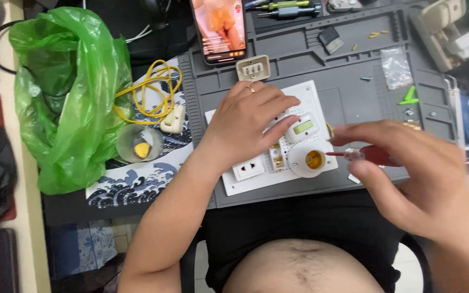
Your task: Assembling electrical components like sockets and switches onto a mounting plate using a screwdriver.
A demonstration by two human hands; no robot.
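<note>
1. So, the left hand (248, 122) lies palm-down, fingers spread, flat on a white electrical practice board (221, 182). It's pressing on the board rather than gripping anything, and there's a ring on one finger.
2. The right hand (413, 176) is closed around a red-handled screwdriver (373, 155), pinched between thumb and fingers (a bit motion-blurred, so the exact grip is hard to read). Its thin shaft points left, and the tip sits right at the mouth of a white round lamp holder (311, 159) with a brass centre.
3. The lamp holder is mounted at the board's near right corner. Just behind it is a small module with a green display (303, 127), and a white wall socket (248, 169) sits at the near left of the board, just under the left wrist.
4. The board rests on a grey repair mat (348, 76). At the mat's far edge there's a loose beige socket part (253, 68), with a smartphone (219, 28) with its screen lit behind it.
5. Off to the left: a coil of yellow wire (153, 89) with a cream plug, a clear plastic cup (139, 143) with something yellow in it, and a green plastic bag (69, 97).
6. On the right of the mat there's a small clear zip bag (396, 66).
</note>
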